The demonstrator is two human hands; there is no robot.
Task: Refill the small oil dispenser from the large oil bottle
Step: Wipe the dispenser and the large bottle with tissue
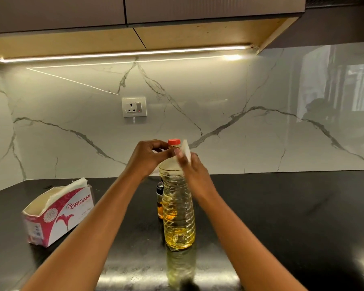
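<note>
Two hands — left (147,158), right (192,169) with tissue (186,151) — at capped oil bottle (178,206)

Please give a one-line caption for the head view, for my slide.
Left hand and right hand, holding a white tissue, at the neck of the capped large oil bottle; small oil dispenser behind.

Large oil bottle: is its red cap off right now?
No, the red cap sits on the neck of the large oil bottle, and the right hand holds a white tissue beside it.
</note>
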